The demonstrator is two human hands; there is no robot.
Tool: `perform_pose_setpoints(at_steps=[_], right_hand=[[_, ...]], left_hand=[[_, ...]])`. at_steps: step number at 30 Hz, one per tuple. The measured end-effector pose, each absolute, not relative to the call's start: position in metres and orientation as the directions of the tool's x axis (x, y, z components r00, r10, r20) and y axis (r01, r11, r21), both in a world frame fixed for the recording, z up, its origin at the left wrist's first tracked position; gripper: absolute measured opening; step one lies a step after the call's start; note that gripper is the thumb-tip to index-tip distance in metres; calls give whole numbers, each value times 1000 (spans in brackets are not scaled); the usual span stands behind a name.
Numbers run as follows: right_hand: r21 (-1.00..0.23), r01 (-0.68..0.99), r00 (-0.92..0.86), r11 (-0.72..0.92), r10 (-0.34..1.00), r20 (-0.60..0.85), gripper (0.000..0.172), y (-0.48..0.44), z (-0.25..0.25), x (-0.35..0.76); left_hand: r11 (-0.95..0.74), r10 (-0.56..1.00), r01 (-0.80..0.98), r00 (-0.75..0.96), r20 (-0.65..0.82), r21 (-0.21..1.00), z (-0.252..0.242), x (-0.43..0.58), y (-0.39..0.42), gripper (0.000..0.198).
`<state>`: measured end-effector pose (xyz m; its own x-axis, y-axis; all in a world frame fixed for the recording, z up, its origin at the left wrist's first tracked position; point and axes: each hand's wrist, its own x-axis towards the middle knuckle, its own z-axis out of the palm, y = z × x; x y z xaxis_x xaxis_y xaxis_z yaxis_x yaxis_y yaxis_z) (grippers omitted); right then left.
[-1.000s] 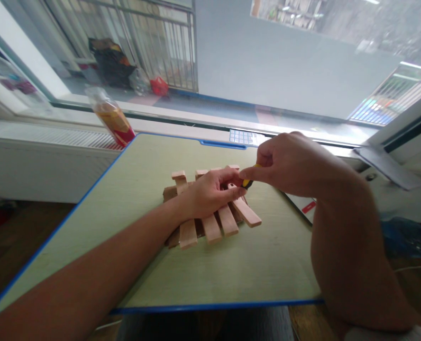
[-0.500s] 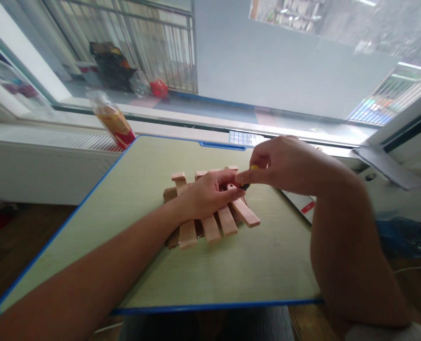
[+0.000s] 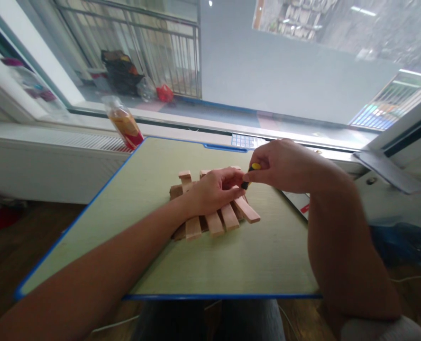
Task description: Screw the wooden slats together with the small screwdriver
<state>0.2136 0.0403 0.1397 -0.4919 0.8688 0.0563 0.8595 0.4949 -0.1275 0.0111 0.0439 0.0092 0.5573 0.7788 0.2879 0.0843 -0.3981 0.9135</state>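
Note:
Several pale wooden slats (image 3: 215, 224) lie side by side across a rough brown piece (image 3: 176, 191) on the table. My left hand (image 3: 210, 192) rests over the slats, its thumb and fingers curled toward each other beside the rightmost, slanted slat (image 3: 248, 210). What lies between those fingertips is hidden. In my right hand (image 3: 279, 166) is a small screwdriver with a yellow and black handle (image 3: 246, 183), pinched between thumb and fingers. Its black end comes down right by my left fingertips; the tip itself cannot be seen.
The light table (image 3: 182, 270) has a blue edge and a slot at its far side. A drink bottle (image 3: 124, 124) stands beyond the far left corner by the window. At the right, a flat white item (image 3: 297, 202) with a red label sits beside the table edge.
The view has shifted slightly. My right fingers have turned a little around the screwdriver, and more of its yellow handle shows. My left hand stays on the slats.

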Motion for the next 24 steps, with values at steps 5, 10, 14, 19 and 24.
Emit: perform_pose_setpoints(at_steps=[5,10,14,19,24], right_hand=[[-60,888,-446,455,887,121,45,42,135,204],[-95,885,-450,456,889,84,43,40,139,207],[-263,799,-545,542,836,65,30,37,145,220],[-249,795,-549,554,830,95,22,38,145,222],[-154,831,-526,534,845,90,22,37,146,218]], left_hand=[[-397,810,112,510,290,911,11,12,41,35],[-368,831,136,493,259,920,13,11,40,30],[-359,833,142,494,249,922,14,11,41,31],[-347,829,108,500,251,932,13,11,42,34],[-391,807,122,523,275,912,14,12,40,36]])
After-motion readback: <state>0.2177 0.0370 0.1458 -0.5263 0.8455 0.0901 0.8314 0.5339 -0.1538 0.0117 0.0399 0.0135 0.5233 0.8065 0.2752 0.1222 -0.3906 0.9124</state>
